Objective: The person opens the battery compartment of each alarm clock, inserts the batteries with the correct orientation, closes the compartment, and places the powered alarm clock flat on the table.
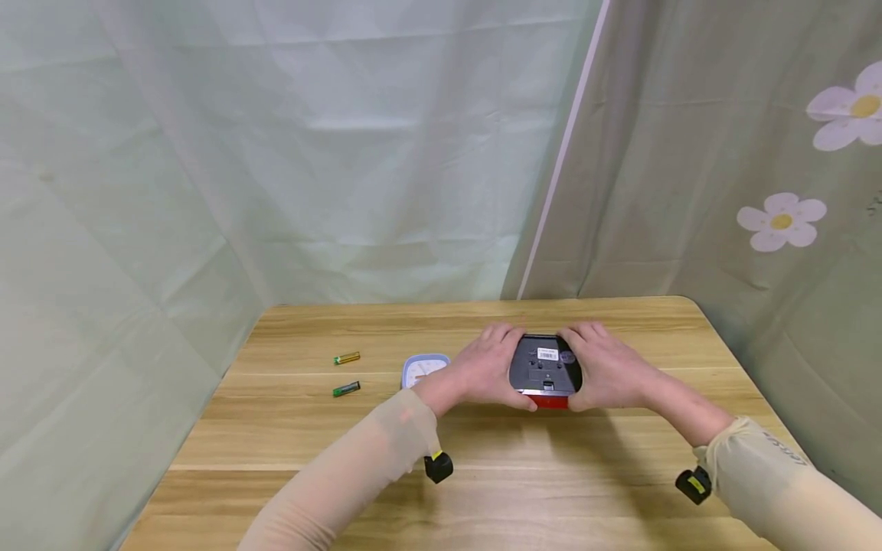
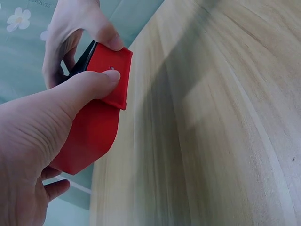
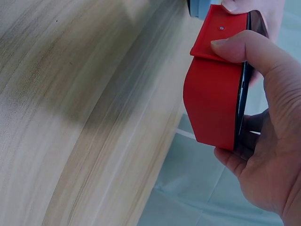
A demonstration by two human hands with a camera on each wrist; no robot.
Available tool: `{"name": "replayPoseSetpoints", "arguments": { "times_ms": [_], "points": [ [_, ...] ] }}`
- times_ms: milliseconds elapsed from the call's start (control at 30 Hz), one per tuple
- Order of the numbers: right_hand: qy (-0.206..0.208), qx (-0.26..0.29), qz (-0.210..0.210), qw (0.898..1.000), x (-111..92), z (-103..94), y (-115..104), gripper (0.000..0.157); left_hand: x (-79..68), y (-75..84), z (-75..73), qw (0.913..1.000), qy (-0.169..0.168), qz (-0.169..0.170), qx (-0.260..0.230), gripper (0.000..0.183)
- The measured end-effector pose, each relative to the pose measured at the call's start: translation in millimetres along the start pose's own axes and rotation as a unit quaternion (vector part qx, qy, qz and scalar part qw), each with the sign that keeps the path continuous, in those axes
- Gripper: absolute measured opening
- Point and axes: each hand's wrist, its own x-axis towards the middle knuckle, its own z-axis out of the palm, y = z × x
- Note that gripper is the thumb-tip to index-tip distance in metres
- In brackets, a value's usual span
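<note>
Plainly, left grip [image 1: 484, 370] and right grip [image 1: 610, 372], spread to its width, clasp a red-and-black device [image 1: 546, 366] above the bench [image 1: 551, 497], near a blue clock [image 1: 422, 369].

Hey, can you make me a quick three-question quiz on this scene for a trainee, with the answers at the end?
1. Multiple choice: both wrist views show which colour of panel on the held device? a) green b) red c) white
2. True or false: a single grip does all the holding.
3. Fill the blank: on the table, as the head view shows it, a blue-rimmed ____ lies between the two batteries and the spot where the device is held.

Key:
1. b) red.
2. False: the left grip and the right grip both hold it.
3. Clock, partly hidden by the left arm.
</note>
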Motion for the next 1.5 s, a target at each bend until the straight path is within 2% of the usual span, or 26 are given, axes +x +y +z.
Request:
{"name": "replayPoseSetpoints", "arguments": {
  "times_ms": [300,833,1033,1267,1500],
  "points": [
    [-0.001,0.010,-0.011,1.000,0,-2.3,-1,0.102,-2.7,-4.5,-0.4,0.9991,-0.010,-0.008,-0.040,0.129],
    [-0.016,0.017,-0.009,1.000,-3,-7.1,-1,0.104,-3.2,-2.3,1.8,0.9990,0.036,-0.002,-0.025,0.114],
    [-0.023,0.014,-0.007,1.000,-5,-9.0,-1,0.110,-3.2,-2.0,1.6,0.9987,0.045,0.000,-0.024,0.113],
    [-0.033,0.034,-0.001,0.999,-10,-12.5,3,0.121,-3.3,-0.9,-0.2,0.9988,0.038,-0.009,-0.028,0.112],
    [-0.017,0.057,-0.013,0.998,-15,-17.0,6,0.109,-3.0,-0.9,-2.7,0.9983,0.047,-0.011,-0.033,0.111]
  ]
}}
